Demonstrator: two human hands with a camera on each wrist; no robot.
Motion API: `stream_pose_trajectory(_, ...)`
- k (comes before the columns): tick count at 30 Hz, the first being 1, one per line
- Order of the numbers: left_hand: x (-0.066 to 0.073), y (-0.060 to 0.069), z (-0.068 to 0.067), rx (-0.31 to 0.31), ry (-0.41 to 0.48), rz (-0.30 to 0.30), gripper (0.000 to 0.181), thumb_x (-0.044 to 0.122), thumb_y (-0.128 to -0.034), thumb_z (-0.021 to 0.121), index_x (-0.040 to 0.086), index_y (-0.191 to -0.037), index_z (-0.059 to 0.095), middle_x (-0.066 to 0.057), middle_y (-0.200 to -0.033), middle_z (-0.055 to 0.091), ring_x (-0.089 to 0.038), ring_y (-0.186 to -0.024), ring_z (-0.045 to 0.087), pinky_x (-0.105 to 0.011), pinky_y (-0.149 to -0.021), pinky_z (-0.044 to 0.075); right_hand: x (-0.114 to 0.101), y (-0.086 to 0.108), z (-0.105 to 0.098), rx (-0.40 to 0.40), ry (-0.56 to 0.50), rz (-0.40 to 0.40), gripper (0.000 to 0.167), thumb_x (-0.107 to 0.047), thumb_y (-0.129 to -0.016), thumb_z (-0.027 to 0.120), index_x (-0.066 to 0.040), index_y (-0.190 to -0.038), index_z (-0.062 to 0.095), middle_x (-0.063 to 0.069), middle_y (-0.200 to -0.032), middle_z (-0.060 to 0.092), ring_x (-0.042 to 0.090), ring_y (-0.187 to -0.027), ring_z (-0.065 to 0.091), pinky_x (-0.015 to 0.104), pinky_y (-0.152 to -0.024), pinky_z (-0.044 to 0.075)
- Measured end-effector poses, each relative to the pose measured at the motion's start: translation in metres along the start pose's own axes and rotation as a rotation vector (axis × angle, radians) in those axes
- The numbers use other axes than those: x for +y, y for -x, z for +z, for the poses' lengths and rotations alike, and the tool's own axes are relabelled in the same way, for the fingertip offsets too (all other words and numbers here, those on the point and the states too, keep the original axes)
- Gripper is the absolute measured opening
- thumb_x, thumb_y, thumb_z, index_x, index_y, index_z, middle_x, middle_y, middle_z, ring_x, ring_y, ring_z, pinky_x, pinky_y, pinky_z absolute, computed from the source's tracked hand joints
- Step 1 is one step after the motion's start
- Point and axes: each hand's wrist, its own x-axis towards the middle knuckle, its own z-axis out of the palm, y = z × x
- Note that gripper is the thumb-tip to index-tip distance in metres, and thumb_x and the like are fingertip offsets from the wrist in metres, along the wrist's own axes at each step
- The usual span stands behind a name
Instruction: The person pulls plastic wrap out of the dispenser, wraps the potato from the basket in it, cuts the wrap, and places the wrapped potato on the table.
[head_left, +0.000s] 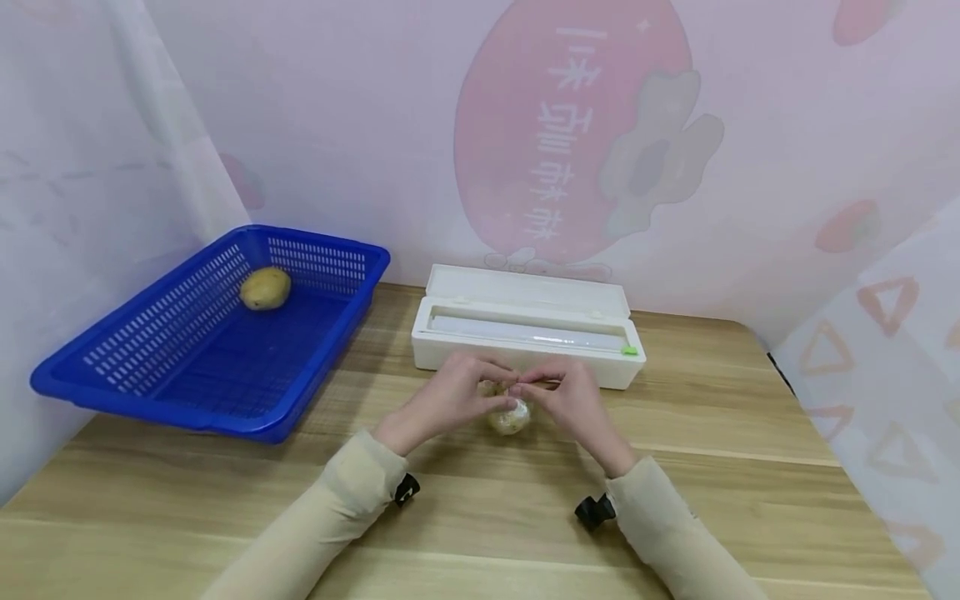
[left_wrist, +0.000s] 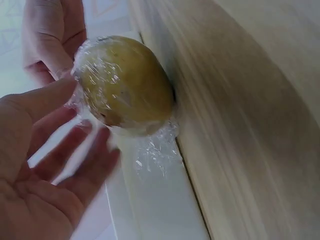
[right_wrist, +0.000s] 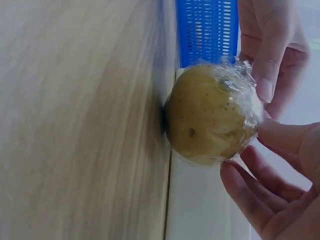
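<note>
Left hand (head_left: 453,392), right hand (head_left: 568,396): fingers (left_wrist: 52,97) pinching film (right_wrist: 239,87); potato (right_wrist: 205,120) partly hidden in head view.

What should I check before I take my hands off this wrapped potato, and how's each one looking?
1. Wrapped potato on the table: ok, it appears to rest on the wood.
2. Clear film flat all round: not ok, some sticks out loosely at one side.
3. Underside covered: cannot tell, hidden.
4. Left hand and right hand at the clear film: ok, both have fingers on it.
5. Wrap box closed: not ok, its lid stands open.
</note>
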Motion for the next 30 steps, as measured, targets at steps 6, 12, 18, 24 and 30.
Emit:
stream_pose_trajectory(6, -0.005, 0.003, 0.0, -0.044, 0.0, -0.073, 0.033, 0.027, -0.0884, 0.076, 0.007, -0.114, 0.073, -0.003, -0.112, 0.069, -0.018, -0.104, 0.063, -0.034, -0.089, 0.051, 0.002, 0.002, -0.002, -0.103, 0.138, -0.139, 0.014, -0.014, -0.091, 0.073, -0.004, -0.1, 0.078, 0.002, -0.098, 0.068, 0.016, -0.085, 0.065, 0.025, -0.067, 0.056)
stream_pose_trajectory(12, -0.012, 0.003, -0.001, -0.079, 0.065, -0.071, 0.031, 0.028, -0.0894, 0.075, 0.01, -0.115, 0.073, -0.001, -0.113, 0.067, -0.016, -0.1, 0.064, -0.027, -0.081, 0.054, 0.006, 0.001, -0.012, -0.247, 0.075, -0.12, 0.028, -0.022, -0.092, 0.072, -0.005, -0.116, 0.073, 0.001, -0.111, 0.064, 0.021, -0.101, 0.061, 0.034, -0.078, 0.056)
stream_pose_trajectory(18, -0.015, 0.001, -0.004, -0.086, 0.06, -0.019, 0.028, 0.023, -0.0947, 0.069, 0.009, -0.118, 0.071, -0.003, -0.117, 0.066, -0.016, -0.105, 0.062, -0.026, -0.086, 0.051, 0.007, -0.001, -0.015, -0.288, 0.061, -0.133, 0.035, -0.02, -0.092, 0.073, -0.004, -0.123, 0.068, 0.003, -0.113, 0.06, 0.028, -0.106, 0.056, 0.034, -0.08, 0.055)
stream_pose_trajectory(24, -0.013, -0.001, -0.006, -0.04, 0.051, -0.034, 0.022, 0.015, -0.0951, 0.068, 0.005, -0.115, 0.072, -0.006, -0.114, 0.067, -0.019, -0.105, 0.062, -0.03, -0.088, 0.051, 0.004, -0.004, -0.016, -0.3, 0.076, -0.146, 0.036, -0.014, -0.092, 0.072, -0.002, -0.125, 0.065, 0.004, -0.114, 0.058, 0.026, -0.106, 0.055, 0.032, -0.08, 0.055)
stream_pose_trajectory(30, -0.01, -0.002, -0.001, 0.011, 0.062, -0.095, 0.021, 0.016, -0.0907, 0.073, 0.003, -0.107, 0.075, -0.008, -0.109, 0.07, -0.021, -0.101, 0.065, -0.033, -0.085, 0.053, 0.003, -0.002, -0.017, -0.339, 0.091, -0.122, 0.045, -0.011, -0.091, 0.072, 0.0, -0.133, 0.058, 0.006, -0.112, 0.053, 0.027, -0.106, 0.054, 0.033, -0.081, 0.054)
